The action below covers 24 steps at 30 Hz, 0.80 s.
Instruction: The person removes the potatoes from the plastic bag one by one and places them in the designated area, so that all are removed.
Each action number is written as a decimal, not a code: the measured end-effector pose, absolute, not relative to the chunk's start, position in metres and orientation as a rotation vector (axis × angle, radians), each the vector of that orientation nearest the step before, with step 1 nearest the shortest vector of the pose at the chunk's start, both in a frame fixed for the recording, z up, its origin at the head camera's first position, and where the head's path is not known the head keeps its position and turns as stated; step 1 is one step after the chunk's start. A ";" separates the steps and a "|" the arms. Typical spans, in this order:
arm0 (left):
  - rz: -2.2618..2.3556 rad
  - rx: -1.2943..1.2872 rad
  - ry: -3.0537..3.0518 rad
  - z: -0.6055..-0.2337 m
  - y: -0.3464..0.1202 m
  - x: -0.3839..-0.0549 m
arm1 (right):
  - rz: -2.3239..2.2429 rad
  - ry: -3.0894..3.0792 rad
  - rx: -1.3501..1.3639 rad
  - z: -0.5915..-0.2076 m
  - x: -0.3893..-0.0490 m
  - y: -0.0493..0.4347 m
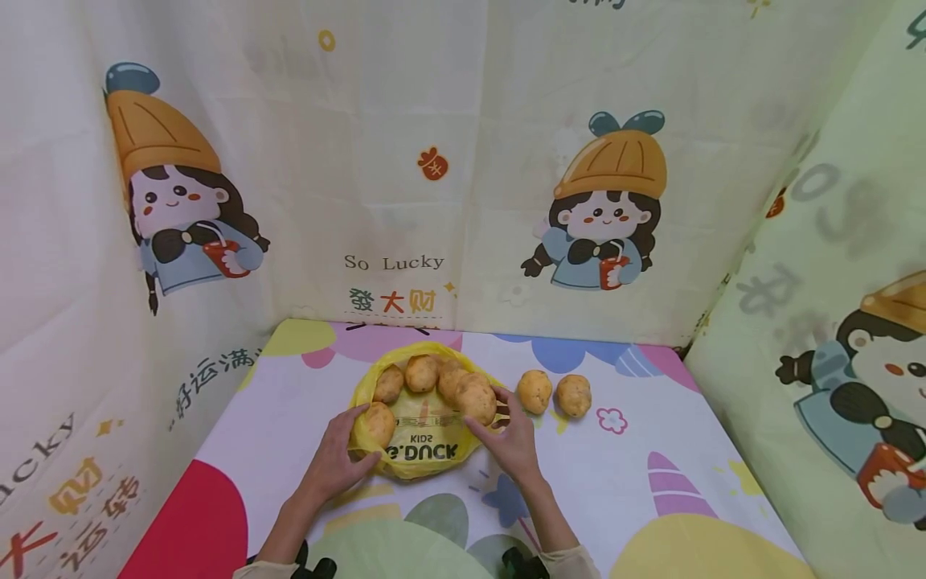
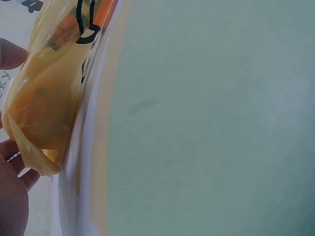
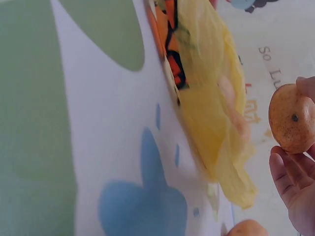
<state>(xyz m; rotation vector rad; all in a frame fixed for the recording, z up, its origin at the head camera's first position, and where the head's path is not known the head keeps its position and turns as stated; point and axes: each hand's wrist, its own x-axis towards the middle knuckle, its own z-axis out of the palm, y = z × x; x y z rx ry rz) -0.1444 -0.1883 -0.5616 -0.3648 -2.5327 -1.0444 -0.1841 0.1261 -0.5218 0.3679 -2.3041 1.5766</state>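
A yellow plastic bag (image 1: 434,465) with dark printing lies spread on the table, its mouth held wide. Several potatoes (image 1: 422,373) sit inside it, along its left and far sides. At the bag's left rim, my left hand (image 1: 334,458) holds the plastic with thumb and fingers, beside a potato (image 2: 42,115) that shows through the film. Over the bag's right side, my right hand (image 1: 515,442) grips a potato (image 1: 476,399) between thumb and fingers. The right wrist view shows this potato (image 3: 291,118) raised off the table, apart from the bag.
Two loose potatoes, one nearer the bag (image 1: 534,392) and one farther right (image 1: 574,396), lie on the table to the right. A patterned cloth (image 1: 579,482) covers the table. Printed curtains (image 1: 463,201) hang at the back and both sides.
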 end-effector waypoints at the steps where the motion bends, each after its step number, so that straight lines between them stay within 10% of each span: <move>1: -1.039 -0.368 -2.532 -0.561 -0.188 -0.144 | 1.580 -2.301 0.353 -0.521 -0.185 0.128; 24: -1.053 -0.367 -2.530 -0.563 -0.191 -0.145 | 1.575 -2.215 0.098 -0.518 -0.193 0.180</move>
